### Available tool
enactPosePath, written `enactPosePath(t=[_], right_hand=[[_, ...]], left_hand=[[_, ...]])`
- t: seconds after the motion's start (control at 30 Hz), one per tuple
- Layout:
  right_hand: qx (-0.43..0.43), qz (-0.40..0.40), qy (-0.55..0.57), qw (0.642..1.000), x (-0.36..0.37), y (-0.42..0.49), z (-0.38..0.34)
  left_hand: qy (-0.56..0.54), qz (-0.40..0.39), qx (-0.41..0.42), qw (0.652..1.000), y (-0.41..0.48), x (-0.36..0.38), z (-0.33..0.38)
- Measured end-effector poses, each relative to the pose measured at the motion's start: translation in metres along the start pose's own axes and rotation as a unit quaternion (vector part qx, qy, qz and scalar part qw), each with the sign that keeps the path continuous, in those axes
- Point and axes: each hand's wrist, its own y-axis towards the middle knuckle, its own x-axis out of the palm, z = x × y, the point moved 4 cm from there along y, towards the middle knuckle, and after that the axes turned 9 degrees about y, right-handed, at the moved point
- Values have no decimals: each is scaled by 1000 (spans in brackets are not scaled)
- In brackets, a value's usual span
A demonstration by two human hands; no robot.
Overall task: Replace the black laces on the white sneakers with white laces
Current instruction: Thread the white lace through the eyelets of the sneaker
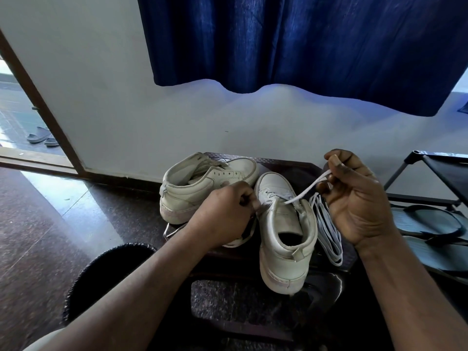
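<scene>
A home entryway: blue curtain [304, 41], open doorway [22, 117], slippers [41, 139], shoe rack [435, 178].

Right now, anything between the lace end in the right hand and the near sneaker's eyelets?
Nothing visible. The white lace runs free from the right hand down to the near sneaker. The left hand sits at the shoe's left side; the folded lace lies on its right.

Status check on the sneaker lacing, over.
Right hand pinches white lace threaded in near sneaker. Left hand grips its left edge. Spare lace bundle lies beside it.
</scene>
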Motion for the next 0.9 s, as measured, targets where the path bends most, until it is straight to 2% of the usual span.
enactPosePath(t=[0.1,0.23,0.3,0.33,0.4,0.43,0.5,0.6,0.73,0.83,0.9], right_hand=[[-3,-12,14,1000,4,0,1],[3,-8,13,1000,9,-3,5],[0,2,-14,1000,9,-4,6],[-1,2,-42,999,9,-4,7],[0,-8,-114,993,10,-4,10],[4,-12,-142,990,11,-5,13],[16,-9,-157,987,9,-6,17],[19,-16,-149,988,11,-6,18],[15,-33,-138,990,17,-8,18],[19,-35,-144,989,19,-10,20],[20,-36,-149,988,21,-10,21]], left_hand=[[-116,-35,-8,993,-1,2,3],[-104,-28,4,994,0,6,4],[-24,-5,0,1000,1,4,1],[52,2,-8,999,3,2,-3],[180,-13,-37,983,2,-2,-11],[208,-26,-42,977,0,-2,-13],[175,-47,-26,983,0,-1,-15],[40,-38,-1,998,0,-2,-10],[-103,-45,-7,994,0,-1,-3],[-97,-29,3,995,2,2,2],[-17,-18,9,1000,2,2,1]])
